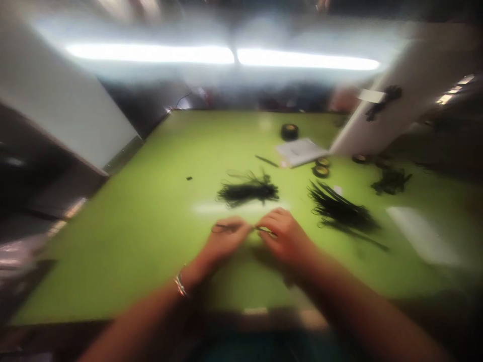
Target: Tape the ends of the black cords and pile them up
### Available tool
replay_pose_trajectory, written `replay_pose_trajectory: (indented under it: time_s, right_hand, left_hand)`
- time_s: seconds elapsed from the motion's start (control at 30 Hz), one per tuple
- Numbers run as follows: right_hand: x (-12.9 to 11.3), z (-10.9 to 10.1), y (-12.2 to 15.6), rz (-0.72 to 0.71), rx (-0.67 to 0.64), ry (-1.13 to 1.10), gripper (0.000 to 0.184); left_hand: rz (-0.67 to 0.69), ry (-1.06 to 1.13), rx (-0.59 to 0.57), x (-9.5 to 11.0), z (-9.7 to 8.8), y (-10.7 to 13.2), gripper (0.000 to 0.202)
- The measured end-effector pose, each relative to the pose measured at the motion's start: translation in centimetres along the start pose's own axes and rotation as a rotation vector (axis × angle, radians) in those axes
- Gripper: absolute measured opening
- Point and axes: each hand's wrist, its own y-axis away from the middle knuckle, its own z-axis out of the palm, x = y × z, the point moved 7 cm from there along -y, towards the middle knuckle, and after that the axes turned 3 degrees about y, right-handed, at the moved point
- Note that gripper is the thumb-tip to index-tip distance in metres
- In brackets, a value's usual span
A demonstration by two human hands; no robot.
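Both hands meet near the middle of the green table [151, 216]. My left hand [230, 234] is closed on a thin black cable [223, 228], and a small loop of it shows at the fingers. My right hand [281, 234] pinches a thin dark piece [266, 231] close to the left fingertips; whether it is the same cable I cannot tell. Just beyond the hands lies a bundle of thin black cables [247, 190]. A second bundle of black cables [341, 207] rests right of my right hand. The picture is blurred.
Rolls of black tape [289, 131] and smaller tape rolls [320, 171] lie farther back, near a white paper pad [301, 152] and a dark pen-like stick [266, 161]. A dark tangle [390, 181] is at right. White panels [75, 95] flank the table. A small black piece [189, 178] lies left.
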Motion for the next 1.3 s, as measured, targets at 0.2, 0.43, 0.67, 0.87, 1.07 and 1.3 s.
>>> replay_pose_trajectory:
  time_s: [0.2,0.43,0.67,0.87,1.07,1.3]
  right_hand:
    - [0.5,1.9,0.2,0.157,-0.23,-0.019,0.019]
    - [0.4,0.4,0.1,0.006,0.028,0.022,0.02]
    - [-0.2,-1.3,0.2,-0.039,0.153,0.215,0.026]
    - [-1.4,-1.8,0.1,-0.05,0.218,0.281,0.026]
    - [-0.9,-0.8,0.1,-0.008,0.204,0.135,0.023]
    - [0.8,0.5,0.0,0.269,-0.097,-0.318,0.018]
  left_hand:
    - [0.299,-0.17,0.012,1.8,0.4,0.4,0.025]
    - [-0.101,0.132,-0.154,-0.7,1.2,0.0,0.02]
    - [-0.275,0.545,-0.188,-1.5,1.6,0.4,0.016]
    - [-0.241,0.488,-0.067,-0.5,1.4,1.0,0.023]
    - [-0.27,0.4,0.087,-1.3,0.7,0.7,0.035]
    - [-0.188,0.192,0.019,0.1,0.1,0.5,0.031]
